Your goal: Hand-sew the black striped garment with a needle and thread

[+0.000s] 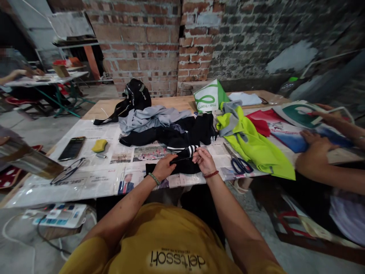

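A black garment with white stripes (pixel 182 148) lies in a heap at the table's near edge. My left hand (pixel 163 167), with a green bead bracelet, is closed on its dark cloth, thumb on top. Just to the right, my right hand (pixel 204 161) is raised a little over the cloth. Its fingertips are pinched together, and whatever they hold is too small to make out. Past the black cloth lies a crumpled grey garment (pixel 156 118). Scissors with dark blue handles (pixel 241 164) rest to the right of my right hand.
Newspaper under clear plastic covers the table (pixel 94 173). A phone (pixel 72 148), yellow sponge (pixel 99 145), glasses (pixel 68 171) and metal cup (pixel 31 158) are left. A neon-yellow garment (pixel 251 137) lies right, beside a co-worker's hands with an iron (pixel 299 114). A black bag (pixel 137 95) stands behind.
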Action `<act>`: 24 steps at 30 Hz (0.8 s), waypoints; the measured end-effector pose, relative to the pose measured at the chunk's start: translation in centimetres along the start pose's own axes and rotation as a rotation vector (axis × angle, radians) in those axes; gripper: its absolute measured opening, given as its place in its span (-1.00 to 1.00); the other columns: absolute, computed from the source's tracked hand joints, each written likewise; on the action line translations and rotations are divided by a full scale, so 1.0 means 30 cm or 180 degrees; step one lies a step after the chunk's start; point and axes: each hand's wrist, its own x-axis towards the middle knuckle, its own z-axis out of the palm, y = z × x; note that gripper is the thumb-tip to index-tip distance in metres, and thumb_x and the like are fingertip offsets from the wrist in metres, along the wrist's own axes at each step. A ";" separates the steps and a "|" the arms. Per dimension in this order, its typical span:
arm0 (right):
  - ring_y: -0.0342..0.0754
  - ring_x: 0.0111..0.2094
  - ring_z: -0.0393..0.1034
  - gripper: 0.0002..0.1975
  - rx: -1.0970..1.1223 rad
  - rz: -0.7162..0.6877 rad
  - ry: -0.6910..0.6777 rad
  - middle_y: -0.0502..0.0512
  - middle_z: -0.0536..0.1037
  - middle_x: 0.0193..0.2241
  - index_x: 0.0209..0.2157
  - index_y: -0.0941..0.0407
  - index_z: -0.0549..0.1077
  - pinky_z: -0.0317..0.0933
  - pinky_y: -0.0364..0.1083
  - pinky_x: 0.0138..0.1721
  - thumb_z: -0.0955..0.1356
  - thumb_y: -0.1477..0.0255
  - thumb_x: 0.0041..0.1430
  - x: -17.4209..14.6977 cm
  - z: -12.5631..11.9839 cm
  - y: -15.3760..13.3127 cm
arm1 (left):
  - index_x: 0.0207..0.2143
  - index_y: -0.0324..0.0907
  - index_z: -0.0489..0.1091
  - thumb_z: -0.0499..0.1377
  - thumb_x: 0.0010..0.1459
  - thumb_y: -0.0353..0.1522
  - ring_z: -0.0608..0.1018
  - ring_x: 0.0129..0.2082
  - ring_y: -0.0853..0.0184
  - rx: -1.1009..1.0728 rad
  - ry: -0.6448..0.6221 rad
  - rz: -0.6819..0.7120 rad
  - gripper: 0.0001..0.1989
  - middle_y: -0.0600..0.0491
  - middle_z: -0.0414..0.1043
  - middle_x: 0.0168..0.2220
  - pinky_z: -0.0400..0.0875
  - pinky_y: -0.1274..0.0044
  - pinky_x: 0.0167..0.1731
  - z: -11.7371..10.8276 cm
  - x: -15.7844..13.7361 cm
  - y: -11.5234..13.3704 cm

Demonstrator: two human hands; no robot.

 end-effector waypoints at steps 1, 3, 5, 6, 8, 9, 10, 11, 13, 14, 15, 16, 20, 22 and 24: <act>-0.19 -0.63 0.37 -0.76 0.0005 -0.0004 -0.0027 -0.08 0.49 -0.59 -0.32 0.10 0.39 0.21 -0.22 -0.63 0.40 0.29 -0.04 -0.001 0.000 -0.001 | -0.04 -0.17 0.35 0.13 -0.02 -0.53 0.47 -0.14 0.28 -0.0004 -0.0040 -0.0008 -0.57 -0.02 0.40 -0.08 0.38 0.41 -0.07 0.000 0.000 -0.003; -0.19 -0.64 0.35 -0.78 -0.0008 -0.0003 -0.0095 -0.10 0.45 -0.64 -0.32 0.10 0.40 0.22 -0.20 -0.61 0.39 0.30 -0.02 -0.002 0.001 -0.001 | -0.05 -0.17 0.36 0.14 -0.02 -0.52 0.46 -0.12 0.28 -0.0015 -0.0074 0.0013 -0.58 -0.02 0.41 -0.09 0.37 0.42 -0.05 0.001 -0.002 -0.008; -0.19 -0.64 0.34 -0.79 -0.0032 0.0001 -0.0155 -0.12 0.41 -0.67 -0.33 0.10 0.40 0.23 -0.19 -0.58 0.39 0.30 -0.02 -0.004 0.001 0.000 | -0.07 -0.17 0.38 0.14 -0.01 -0.52 0.46 -0.12 0.29 -0.0013 -0.0055 0.0073 -0.61 -0.02 0.41 -0.11 0.36 0.43 -0.04 0.004 -0.004 -0.010; -0.19 -0.64 0.33 -0.79 -0.0045 0.0006 -0.0181 -0.12 0.40 -0.67 -0.33 0.10 0.40 0.23 -0.18 -0.56 0.39 0.30 -0.02 -0.005 0.001 0.000 | -0.09 -0.17 0.39 0.13 0.00 -0.51 0.46 -0.12 0.29 0.0013 -0.0048 0.0092 -0.63 -0.03 0.42 -0.13 0.36 0.43 -0.03 0.006 -0.004 -0.011; -0.19 -0.64 0.32 -0.79 -0.0064 0.0016 -0.0244 -0.13 0.38 -0.68 -0.34 0.09 0.40 0.23 -0.17 -0.55 0.39 0.30 -0.02 -0.006 0.000 0.002 | -0.11 -0.19 0.41 0.12 0.03 -0.49 0.46 -0.14 0.29 0.0125 -0.0072 0.0068 -0.68 -0.04 0.42 -0.16 0.36 0.43 -0.04 0.009 -0.003 -0.009; -0.18 -0.64 0.32 -0.79 -0.0062 0.0017 -0.0282 -0.13 0.37 -0.68 -0.34 0.09 0.40 0.23 -0.16 -0.54 0.39 0.30 -0.02 -0.006 -0.001 0.003 | -0.12 -0.20 0.42 0.12 0.04 -0.46 0.47 -0.15 0.28 0.0201 -0.0111 0.0019 -0.69 -0.04 0.41 -0.16 0.36 0.43 -0.04 0.010 -0.002 -0.008; -0.18 -0.64 0.31 -0.80 -0.0049 0.0012 -0.0324 -0.14 0.36 -0.69 -0.34 0.09 0.40 0.23 -0.16 -0.54 0.39 0.30 -0.02 -0.006 -0.002 0.005 | -0.12 -0.20 0.43 0.12 0.05 -0.44 0.47 -0.16 0.28 0.0280 -0.0169 -0.0040 -0.70 -0.05 0.41 -0.17 0.36 0.43 -0.05 0.011 0.000 -0.006; -0.18 -0.65 0.31 -0.80 -0.0022 0.0007 -0.0368 -0.14 0.35 -0.69 -0.34 0.09 0.40 0.22 -0.15 -0.55 0.39 0.31 -0.01 -0.006 -0.002 0.007 | -0.12 -0.19 0.43 0.13 0.06 -0.42 0.47 -0.17 0.28 0.0351 -0.0232 -0.0095 -0.71 -0.04 0.41 -0.17 0.37 0.43 -0.05 0.012 0.002 -0.004; -0.18 -0.65 0.30 -0.81 0.0067 -0.0010 -0.0436 -0.14 0.34 -0.70 -0.33 0.09 0.41 0.21 -0.16 -0.55 0.39 0.32 -0.01 -0.005 -0.004 0.010 | -0.11 -0.15 0.44 0.12 0.07 -0.39 0.47 -0.17 0.30 0.0451 -0.0344 -0.0152 -0.71 -0.01 0.40 -0.17 0.37 0.45 -0.05 0.014 0.004 -0.003; -0.19 -0.66 0.29 -0.81 0.0114 -0.0012 -0.0457 -0.13 0.34 -0.70 -0.33 0.10 0.41 0.20 -0.16 -0.56 0.39 0.33 -0.01 -0.004 -0.004 0.012 | -0.11 -0.14 0.44 0.12 0.08 -0.39 0.46 -0.16 0.31 0.0480 -0.0385 -0.0148 -0.71 0.00 0.40 -0.17 0.36 0.46 -0.04 0.016 0.005 -0.004; -0.19 -0.66 0.28 -0.82 0.0151 -0.0009 -0.0468 -0.13 0.34 -0.70 -0.33 0.10 0.41 0.19 -0.17 -0.57 0.39 0.34 0.00 -0.003 -0.005 0.013 | -0.11 -0.13 0.44 0.12 0.07 -0.40 0.46 -0.15 0.31 0.0492 -0.0413 -0.0131 -0.70 0.00 0.39 -0.16 0.36 0.47 -0.03 0.018 0.004 -0.007; -0.20 -0.66 0.27 -0.83 0.0175 -0.0001 -0.0471 -0.13 0.33 -0.70 -0.33 0.10 0.42 0.18 -0.17 -0.57 0.39 0.35 0.00 -0.002 -0.005 0.015 | -0.12 -0.12 0.45 0.12 0.07 -0.41 0.45 -0.13 0.32 0.0482 -0.0429 -0.0111 -0.71 0.01 0.39 -0.14 0.35 0.47 -0.02 0.020 0.003 -0.011; -0.21 -0.67 0.25 -0.84 0.0165 0.0058 -0.0454 -0.13 0.33 -0.70 -0.34 0.10 0.42 0.16 -0.18 -0.59 0.39 0.35 0.02 0.000 -0.006 0.017 | -0.16 -0.11 0.47 0.15 0.04 -0.43 0.43 -0.08 0.31 0.0312 -0.0474 -0.0076 -0.72 0.00 0.33 -0.05 0.33 0.46 0.01 0.028 -0.003 -0.031; -0.22 -0.67 0.25 -0.83 0.0143 0.0084 -0.0444 -0.13 0.33 -0.70 -0.34 0.11 0.42 0.15 -0.18 -0.59 0.39 0.34 0.02 0.001 -0.006 0.018 | -0.16 -0.10 0.47 0.17 0.02 -0.42 0.41 -0.04 0.29 0.0228 -0.0522 -0.0070 -0.72 0.00 0.29 0.00 0.31 0.45 0.03 0.027 -0.005 -0.034; -0.22 -0.68 0.25 -0.82 0.0112 0.0097 -0.0432 -0.13 0.33 -0.70 -0.34 0.11 0.43 0.14 -0.19 -0.60 0.39 0.33 0.01 0.002 -0.007 0.019 | -0.15 -0.10 0.47 0.18 0.01 -0.42 0.39 0.00 0.27 0.0174 -0.0622 -0.0072 -0.70 0.00 0.25 0.04 0.28 0.44 0.06 0.023 -0.005 -0.030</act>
